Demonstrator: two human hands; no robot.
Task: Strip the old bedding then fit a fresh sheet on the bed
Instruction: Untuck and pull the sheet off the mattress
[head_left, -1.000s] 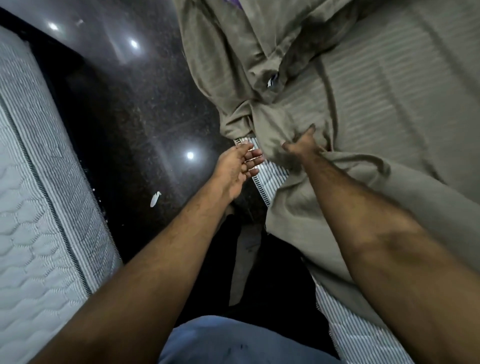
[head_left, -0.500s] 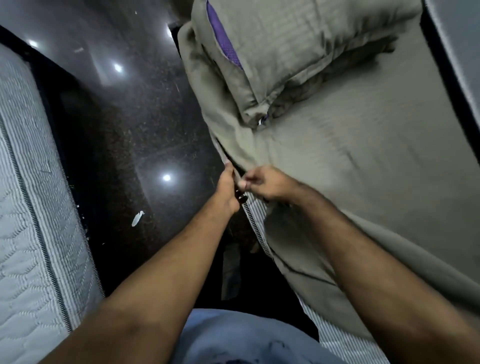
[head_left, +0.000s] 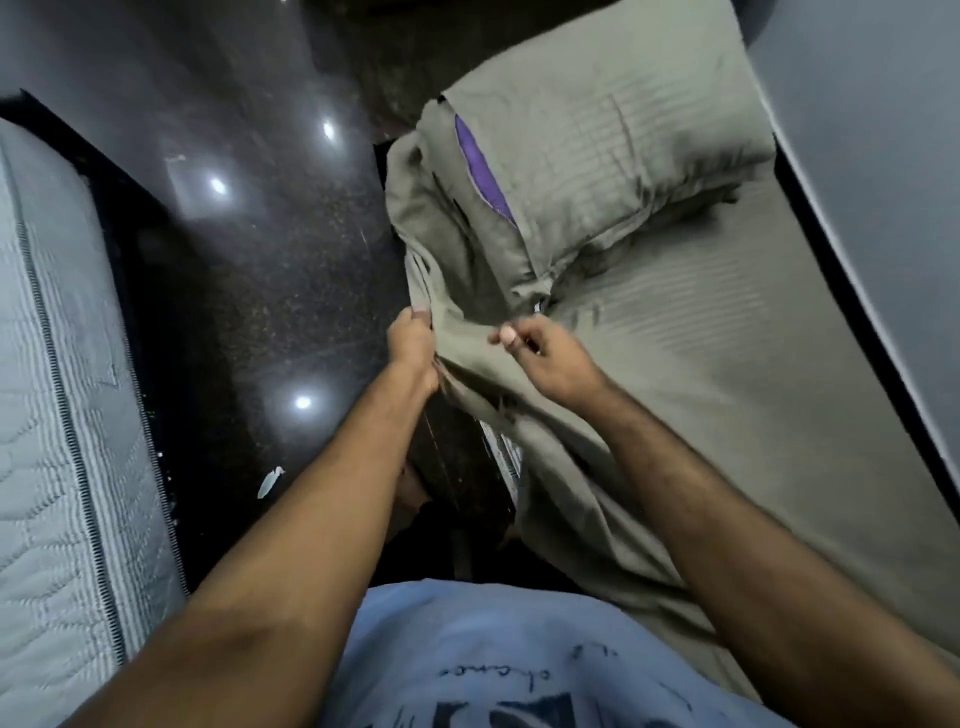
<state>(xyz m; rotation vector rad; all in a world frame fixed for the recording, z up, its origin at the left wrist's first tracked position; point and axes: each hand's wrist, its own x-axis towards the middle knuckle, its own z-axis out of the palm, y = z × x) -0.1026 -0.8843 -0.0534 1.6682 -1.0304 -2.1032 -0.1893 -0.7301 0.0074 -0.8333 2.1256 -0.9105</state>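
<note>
Nearest: a pale blue shirt (head_left: 467, 660) with dark print, cut off by the bottom edge; both forearms reach away from it.

Left grip (head_left: 413, 345): fingers curled round the bunched edge of the grey-green sheet (head_left: 701, 374); fingertips mostly hidden in the fold. Right grip (head_left: 545, 353), just beside it on the bed side: fingers curled, thumb and forefinger apparently pinching the same sheet, though blur makes the contact hard to confirm.

Below and between the grips: the sheet edge is lifted, exposing a narrow strip of striped mattress (head_left: 506, 452), mostly hidden.

Beyond the grips: a pillow (head_left: 597, 171) in a matching case lies on the sheet, purple showing at its open end.

Left of the left grip: dark glossy floor (head_left: 249, 291) with light reflections and a small white scrap (head_left: 271, 481); further left, a bare quilted mattress (head_left: 52, 415), cut off by the frame.
</note>
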